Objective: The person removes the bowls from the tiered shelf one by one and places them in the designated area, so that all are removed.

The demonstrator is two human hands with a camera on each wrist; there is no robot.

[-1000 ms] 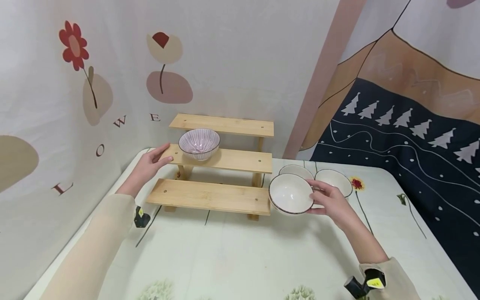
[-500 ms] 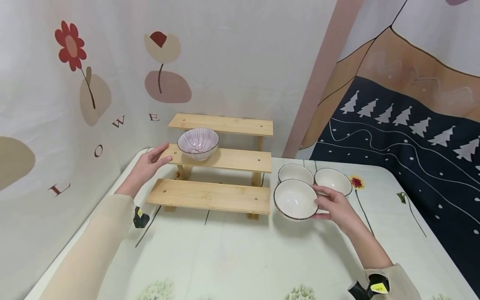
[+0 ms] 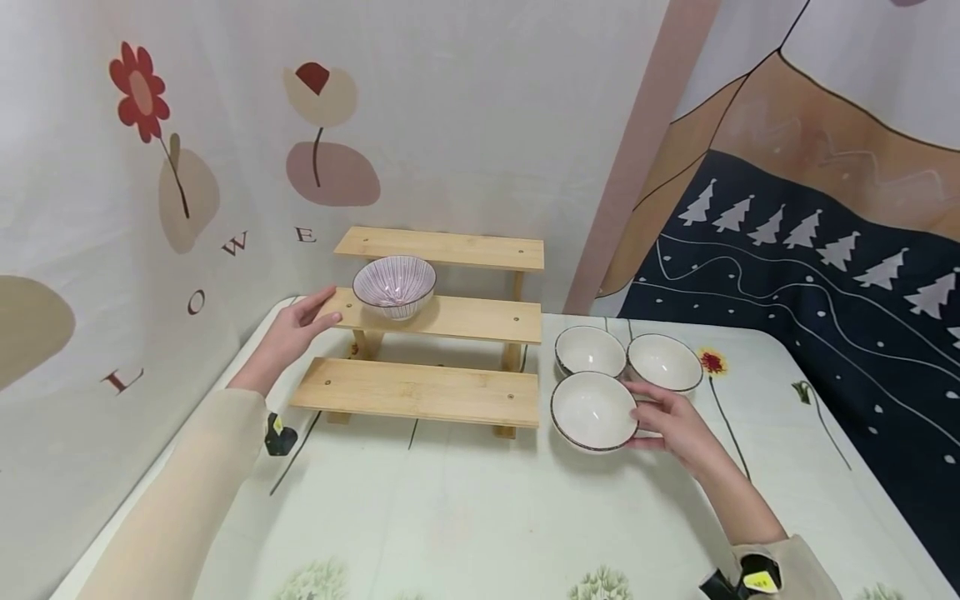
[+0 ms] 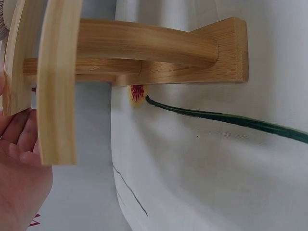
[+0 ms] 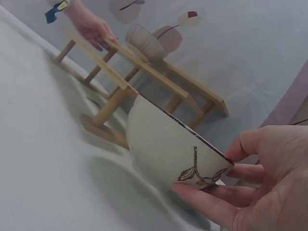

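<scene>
My right hand [image 3: 671, 423] pinches the right side of a white bowl [image 3: 594, 412] with a dark rim. The right wrist view shows a brown leaf print on this bowl [image 5: 168, 144] and its shadow on the cloth below. My left hand [image 3: 291, 333] grips the left end of the middle board of a three-step wooden shelf [image 3: 480, 318]. In the left wrist view, fingers [image 4: 24, 132] of that hand curl by the board's end. A purple-striped bowl [image 3: 395, 287] sits on the middle board, just right of my left hand.
Two more white bowls stand behind the held one, a left one [image 3: 590, 350] and a right one [image 3: 666, 363]. A white flower-printed cloth [image 3: 465, 500] covers the table. Printed curtains [image 3: 480, 125] hang close behind the shelf and at the sides.
My right hand has brought the white bowl down and slightly right, away from the shelf's lowest board. More of the two bowls behind now shows. My left hand stays on the shelf.
</scene>
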